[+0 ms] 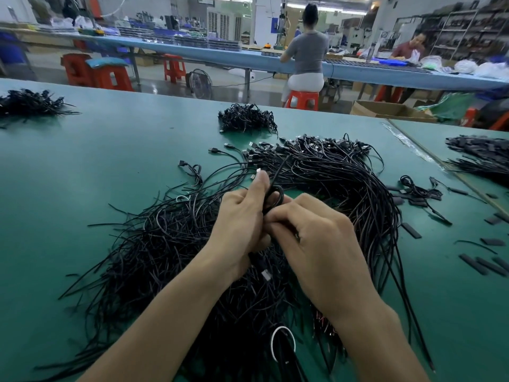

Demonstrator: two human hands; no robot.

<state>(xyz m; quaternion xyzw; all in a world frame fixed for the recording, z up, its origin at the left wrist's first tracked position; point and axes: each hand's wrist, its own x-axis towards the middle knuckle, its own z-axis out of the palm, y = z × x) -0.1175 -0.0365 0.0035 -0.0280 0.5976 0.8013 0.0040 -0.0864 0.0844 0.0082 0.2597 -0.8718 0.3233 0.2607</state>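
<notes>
A big heap of loose black USB cables is spread over the green table. Above the heap, my left hand and my right hand meet and both grip one black cable that is bent into a small loop between them. The left thumb points up beside the loop. A cable end sticks up past the fingers. A plug hangs below my left palm.
Finished bundles lie at the far middle, another pile at the far left, and more on the right table. Flat black strips lie scattered to the right. White rings sit in the near heap. Two people work at a far bench.
</notes>
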